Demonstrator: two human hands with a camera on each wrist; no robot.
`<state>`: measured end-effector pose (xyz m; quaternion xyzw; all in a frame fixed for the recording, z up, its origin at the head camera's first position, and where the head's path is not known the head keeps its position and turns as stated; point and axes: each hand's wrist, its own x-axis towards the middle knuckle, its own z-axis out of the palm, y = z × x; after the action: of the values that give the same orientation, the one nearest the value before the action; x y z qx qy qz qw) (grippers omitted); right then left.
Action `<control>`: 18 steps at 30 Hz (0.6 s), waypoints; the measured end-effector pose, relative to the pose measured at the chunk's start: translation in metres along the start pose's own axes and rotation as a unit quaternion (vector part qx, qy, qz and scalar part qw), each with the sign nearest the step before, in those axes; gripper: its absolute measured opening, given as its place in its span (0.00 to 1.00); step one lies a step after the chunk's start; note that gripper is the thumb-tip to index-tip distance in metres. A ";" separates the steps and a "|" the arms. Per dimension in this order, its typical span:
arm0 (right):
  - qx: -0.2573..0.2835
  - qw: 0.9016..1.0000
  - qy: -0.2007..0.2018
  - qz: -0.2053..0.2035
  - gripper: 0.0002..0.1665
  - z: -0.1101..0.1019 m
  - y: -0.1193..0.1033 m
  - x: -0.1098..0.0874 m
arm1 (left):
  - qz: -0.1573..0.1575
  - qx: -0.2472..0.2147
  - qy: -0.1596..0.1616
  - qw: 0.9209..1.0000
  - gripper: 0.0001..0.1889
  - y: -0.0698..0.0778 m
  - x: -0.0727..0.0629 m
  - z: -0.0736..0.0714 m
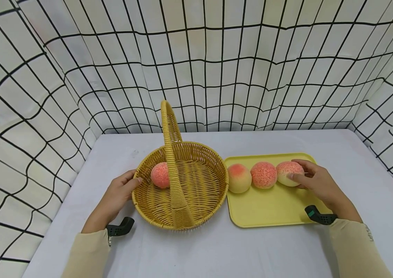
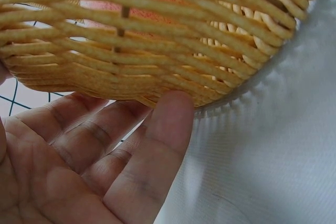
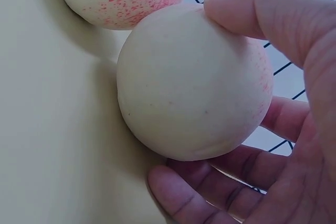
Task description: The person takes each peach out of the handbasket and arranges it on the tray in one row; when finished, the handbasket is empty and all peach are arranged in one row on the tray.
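My left hand [image 1: 119, 193] grips the left rim of a round wicker basket [image 1: 203, 218], which has a tall arched handle. In the left wrist view its fingers [image 2: 170, 124] lie against the woven outside wall. Inside the basket, at the left, is a pink peach [image 1: 160, 175], partly behind the handle. On the right, my right hand [image 1: 323, 185] holds a pink-and-cream peach [image 1: 289, 172] on a yellow tray [image 1: 269, 212]. The right wrist view has the thumb on one side of this peach [image 3: 189, 87] and the fingers curled around the other.
Two more peaches, a speckled pink one [image 1: 264, 175] and a yellow one with a red top [image 1: 239, 178], stand in a row on the tray. The basket touches the tray's left edge. A white cloth covers the table [image 1: 196, 255]. Black netting [image 1: 214, 61] over white sheeting encloses the back and sides.
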<state>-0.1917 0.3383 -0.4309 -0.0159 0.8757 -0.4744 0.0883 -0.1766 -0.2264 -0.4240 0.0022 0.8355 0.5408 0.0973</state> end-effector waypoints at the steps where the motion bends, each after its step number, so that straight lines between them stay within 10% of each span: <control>1: 0.000 1.000 -0.001 0.000 0.42 0.000 0.000 0.000 | 0.000 0.000 0.000 1.000 0.28 0.000 0.000 0.000; 18: -0.002 1.000 -0.010 0.002 0.44 -0.002 -0.002 -0.003 | 0.000 -0.001 0.002 1.000 0.29 0.000 0.000 0.001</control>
<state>-0.1891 0.3388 -0.4278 -0.0190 0.8760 -0.4721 0.0974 -0.1765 -0.2259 -0.4243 0.0008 0.8353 0.5415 0.0954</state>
